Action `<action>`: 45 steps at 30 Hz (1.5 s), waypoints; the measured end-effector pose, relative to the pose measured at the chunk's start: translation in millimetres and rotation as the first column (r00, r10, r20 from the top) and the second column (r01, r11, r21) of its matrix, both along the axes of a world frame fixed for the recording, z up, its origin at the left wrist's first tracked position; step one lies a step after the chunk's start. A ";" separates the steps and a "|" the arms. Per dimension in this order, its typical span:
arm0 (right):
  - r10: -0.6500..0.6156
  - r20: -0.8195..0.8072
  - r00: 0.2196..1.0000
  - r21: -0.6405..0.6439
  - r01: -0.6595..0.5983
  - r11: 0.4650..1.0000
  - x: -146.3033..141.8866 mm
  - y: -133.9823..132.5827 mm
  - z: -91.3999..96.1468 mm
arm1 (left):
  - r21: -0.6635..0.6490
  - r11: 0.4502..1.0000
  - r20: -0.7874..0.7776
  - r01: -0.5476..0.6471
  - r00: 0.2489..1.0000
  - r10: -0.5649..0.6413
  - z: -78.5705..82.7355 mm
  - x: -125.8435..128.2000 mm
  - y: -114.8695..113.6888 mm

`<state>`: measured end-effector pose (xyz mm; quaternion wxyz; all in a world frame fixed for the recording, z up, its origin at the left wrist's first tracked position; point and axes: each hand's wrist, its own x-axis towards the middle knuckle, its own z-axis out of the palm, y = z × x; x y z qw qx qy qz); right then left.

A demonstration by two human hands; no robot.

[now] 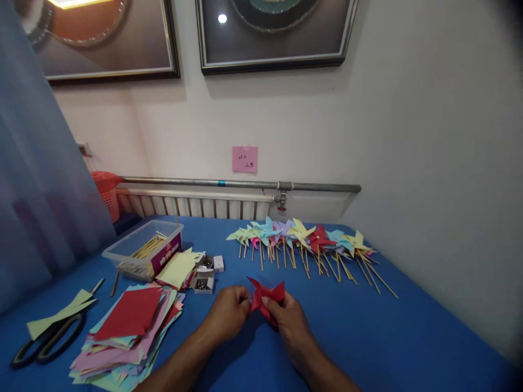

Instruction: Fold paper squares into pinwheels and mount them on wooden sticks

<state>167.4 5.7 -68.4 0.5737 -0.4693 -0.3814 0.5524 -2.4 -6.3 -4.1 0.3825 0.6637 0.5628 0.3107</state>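
A red paper pinwheel (267, 298) with folded points is held up over the blue surface. My right hand (292, 321) grips it from the right, with the thumb pressed across its middle. My left hand (231, 311) is closed in a pinch just beside the pinwheel's left edge. Whatever lies between those fingertips is too small to make out. Left of my left hand stand two small open boxes of metal pins, one nearer (203, 285) and one behind (207, 262). A stack of coloured paper squares (131, 313) lies farther left, red on top.
Finished pinwheels on sticks (300, 233) lie in a row at the back right. A clear plastic tub (116, 255) holds thin wooden sticks. Black-handled scissors (61, 337) lie at the left under a pale paper scrap (61, 313). Metal pipes (245, 185) run along the wall.
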 end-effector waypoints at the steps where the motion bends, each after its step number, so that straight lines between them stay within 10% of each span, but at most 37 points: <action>1: -0.006 0.001 1.000 0.001 0.006 1.000 0.0 0.4 -0.6 | -0.004 1.000 0.000 -0.002 1.000 0.002 -0.3 -0.1 -0.1; 45: 0.017 -0.005 1.000 0.022 -0.017 1.000 0.5 2.3 -4.1 | -0.041 0.999 0.035 0.018 0.999 -0.016 0.3 0.6 -0.1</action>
